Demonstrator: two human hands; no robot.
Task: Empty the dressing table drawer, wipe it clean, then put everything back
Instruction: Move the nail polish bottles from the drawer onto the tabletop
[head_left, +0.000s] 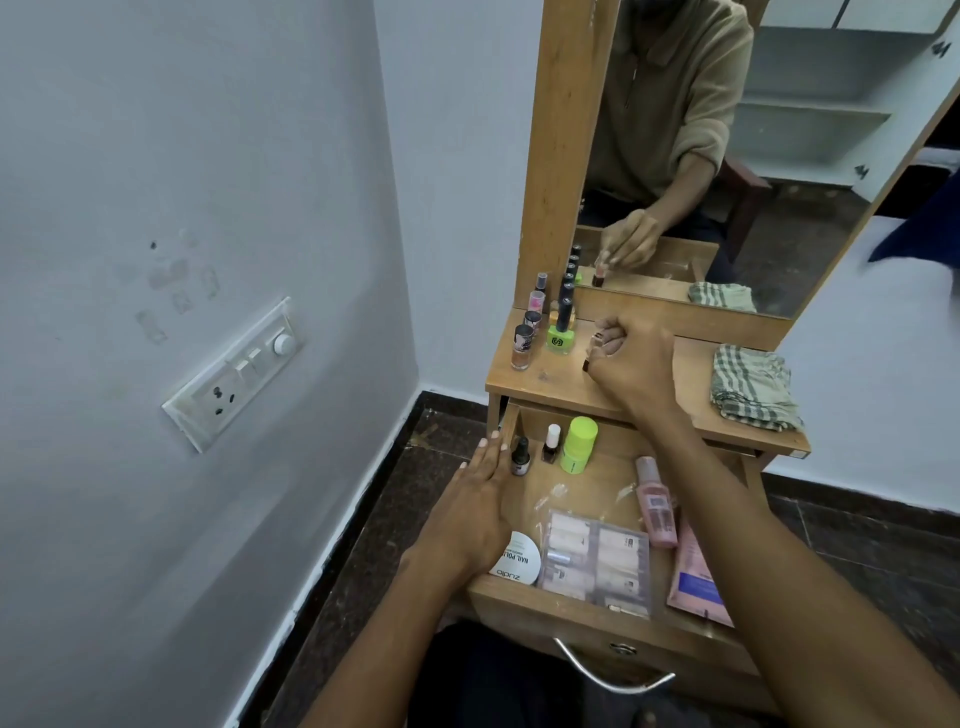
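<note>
Emptying step. My right hand (626, 364) is closed around a small nail polish bottle (592, 353), setting it on the dressing table top (566, 387) at two o'clock of the open drawer (597, 478). My left hand (478, 509) lies flat and slack on the drawer's nine o'clock wall. Bottles, sachets and a pink tube remain inside; I judge the next reach goes back there.

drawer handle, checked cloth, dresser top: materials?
Drawer handle: looks like polished metal, a curved silvery bar with bright highlights. Checked cloth: woven fabric, likely cotton, matte, soft folds and a green-and-cream grid. Dressing table top: wood-look board, probably laminate, with even tan grain and a faint sheen; cannot tell solid wood from veneer.
</note>
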